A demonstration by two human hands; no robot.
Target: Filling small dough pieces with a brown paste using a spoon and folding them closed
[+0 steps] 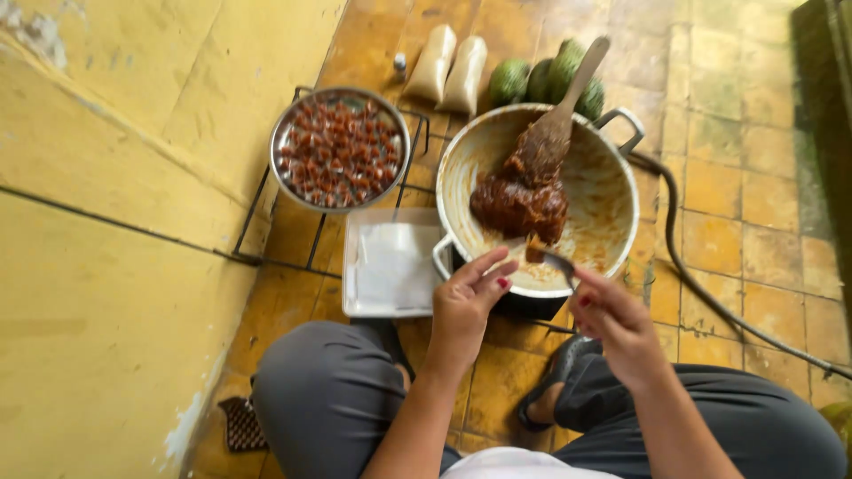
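Brown sticky paste sits in big metal pot on yellow tiled floor. My right hand grips small metal spoon carrying a lump; left hand fingers loosely open at pot rim. Yellow wall left.

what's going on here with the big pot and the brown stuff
A person sits low on a tiled floor over a large pot of thick brown paste. The right hand holds a spoon with a bit of paste on it; the left hand reaches toward it. A wooden paddle stands in the paste, beside a bowl of wrapped pieces.
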